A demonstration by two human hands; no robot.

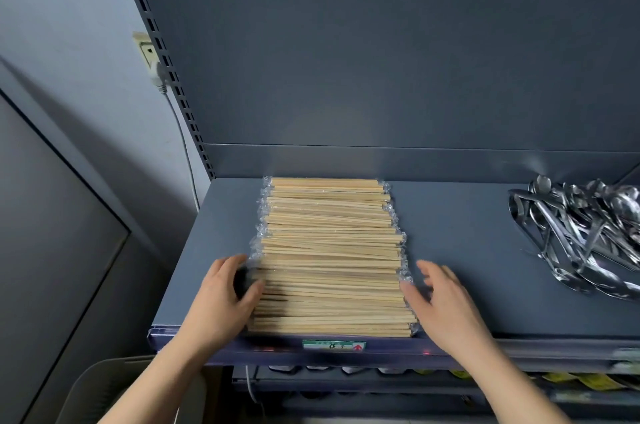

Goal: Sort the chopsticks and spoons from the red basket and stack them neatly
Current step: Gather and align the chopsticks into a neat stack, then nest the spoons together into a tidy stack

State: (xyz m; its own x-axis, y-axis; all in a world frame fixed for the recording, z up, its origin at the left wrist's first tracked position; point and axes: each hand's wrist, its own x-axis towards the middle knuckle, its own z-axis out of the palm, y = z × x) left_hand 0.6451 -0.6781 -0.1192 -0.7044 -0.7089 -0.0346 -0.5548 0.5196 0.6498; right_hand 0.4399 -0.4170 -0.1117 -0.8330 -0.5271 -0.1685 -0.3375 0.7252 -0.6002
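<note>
Flanking a stack of wrapped wooden chopsticks (329, 257) on a grey metal shelf (457, 250), a person's two hands sit at its near end. The left hand (221, 295) is cupped against the left tips, thumb on the top layer; whether it actually grips them cannot be told. The right hand (446, 302), blurred, is relaxed with fingers spread, just beside the right tips. A heap of steel spoons (581, 233) lies well apart at the shelf's right.
</note>
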